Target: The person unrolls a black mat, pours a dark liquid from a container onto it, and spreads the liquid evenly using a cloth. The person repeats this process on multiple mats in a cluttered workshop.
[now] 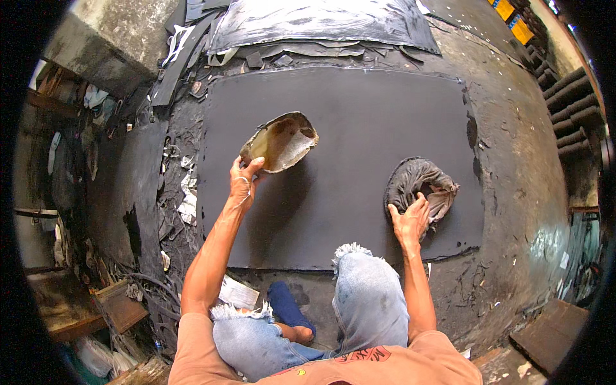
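Note:
A large dark grey rubber sheet (pixel 346 128) lies flat on the floor in front of my knees. Over its left part my left hand (pixel 248 176) grips the rim of a worn, stained bowl (pixel 292 144), tilted so that its pale, brownish inside shows. The bowl casts a shadow on the sheet below it. On the right, the fingers of my right hand (pixel 410 218) are closed on a bunched grey rag (pixel 410 179), which is at the sheet's right part. Whether the rag presses on the sheet I cannot tell.
Another sheet with whitish smears (pixel 321 24) lies beyond. Black scraps (pixel 173 224) and white pieces litter the floor at left. Stacked dark rolls (pixel 573 106) line the right wall. A concrete block (pixel 109 32) stands at the far left, and a dark board (pixel 552 333) lies at the lower right.

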`<state>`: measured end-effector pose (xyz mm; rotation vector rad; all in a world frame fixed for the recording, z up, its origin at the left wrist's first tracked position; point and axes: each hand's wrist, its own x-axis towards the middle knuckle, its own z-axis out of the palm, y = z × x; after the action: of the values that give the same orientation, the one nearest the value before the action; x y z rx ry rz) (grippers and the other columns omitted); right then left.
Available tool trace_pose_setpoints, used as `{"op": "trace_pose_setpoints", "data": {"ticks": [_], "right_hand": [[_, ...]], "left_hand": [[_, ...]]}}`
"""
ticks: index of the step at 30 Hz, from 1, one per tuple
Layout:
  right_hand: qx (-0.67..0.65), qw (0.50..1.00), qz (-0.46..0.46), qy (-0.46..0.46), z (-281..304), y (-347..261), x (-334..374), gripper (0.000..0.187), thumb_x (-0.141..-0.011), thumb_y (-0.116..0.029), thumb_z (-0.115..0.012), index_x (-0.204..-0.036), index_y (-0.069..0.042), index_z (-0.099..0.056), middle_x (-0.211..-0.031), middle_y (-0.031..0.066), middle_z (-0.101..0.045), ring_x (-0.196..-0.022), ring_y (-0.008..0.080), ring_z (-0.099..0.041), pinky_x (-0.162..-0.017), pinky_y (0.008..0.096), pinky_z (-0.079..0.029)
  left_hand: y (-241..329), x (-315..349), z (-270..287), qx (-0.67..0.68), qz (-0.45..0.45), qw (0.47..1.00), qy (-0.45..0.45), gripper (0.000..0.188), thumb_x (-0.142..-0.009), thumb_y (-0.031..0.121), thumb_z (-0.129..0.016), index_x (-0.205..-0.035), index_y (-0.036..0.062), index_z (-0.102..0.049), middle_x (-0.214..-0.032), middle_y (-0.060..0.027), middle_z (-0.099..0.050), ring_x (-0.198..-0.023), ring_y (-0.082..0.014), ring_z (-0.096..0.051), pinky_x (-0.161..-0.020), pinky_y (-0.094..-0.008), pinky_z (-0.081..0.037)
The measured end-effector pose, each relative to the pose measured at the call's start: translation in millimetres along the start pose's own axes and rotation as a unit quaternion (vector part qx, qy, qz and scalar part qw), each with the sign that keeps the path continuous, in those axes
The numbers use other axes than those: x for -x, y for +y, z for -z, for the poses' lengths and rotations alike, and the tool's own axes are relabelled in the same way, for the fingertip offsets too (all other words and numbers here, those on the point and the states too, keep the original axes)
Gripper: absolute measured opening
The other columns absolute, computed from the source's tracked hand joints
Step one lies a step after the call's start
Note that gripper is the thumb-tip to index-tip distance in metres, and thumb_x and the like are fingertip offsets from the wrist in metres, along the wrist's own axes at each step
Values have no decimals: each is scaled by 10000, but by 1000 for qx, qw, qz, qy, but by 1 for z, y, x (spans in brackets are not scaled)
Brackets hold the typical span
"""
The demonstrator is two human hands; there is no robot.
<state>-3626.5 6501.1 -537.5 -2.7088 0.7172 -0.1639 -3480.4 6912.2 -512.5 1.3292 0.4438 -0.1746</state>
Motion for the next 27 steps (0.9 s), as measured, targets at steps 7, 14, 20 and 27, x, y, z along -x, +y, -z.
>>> {"op": "trace_pose_setpoints", "data": {"ticks": [7,14,20,27], "right_hand": [[-9,1000,-6,-7,-2,10,-3,918,-728,-405,-864,-1378,37,-391,-1284,253,-536,-1203,425,-531,-1004,491,-442],[-59,991,-53,-106,12,8,-22,772,-716,-345,-871,-1277,67,-537,-1175,281,-664,-1112,411,-643,-960,469,-498],[-183,974,102,-87,-5,-80,-32,617,-751,-360,-829,-1125,69,-592,-1077,275,-662,-1006,412,-661,-872,464,-532],[-49,972,225,-36,-107,-155,-156,604,-892,-495,-659,-1114,67,-630,-1116,265,-635,-1093,421,-616,-903,505,-516]], "left_hand": [[1,-11,-20,4,-28,1000,-5,921,-741,146,-875,-1437,-25,-297,-1289,-182,-548,-1144,-275,-604,-964,-455,-536],[2,-12,-13,15,-31,999,20,880,-749,190,-872,-1426,18,-337,-1229,-150,-586,-1106,-260,-610,-937,-458,-522],[-1,2,36,114,28,991,61,720,-732,376,-840,-1306,72,-528,-1151,-78,-621,-1103,-268,-596,-948,-516,-462],[3,60,129,294,15,942,162,868,-728,378,-848,-1424,102,-408,-1413,-120,-433,-1344,-300,-431,-1133,-603,-374]]}}
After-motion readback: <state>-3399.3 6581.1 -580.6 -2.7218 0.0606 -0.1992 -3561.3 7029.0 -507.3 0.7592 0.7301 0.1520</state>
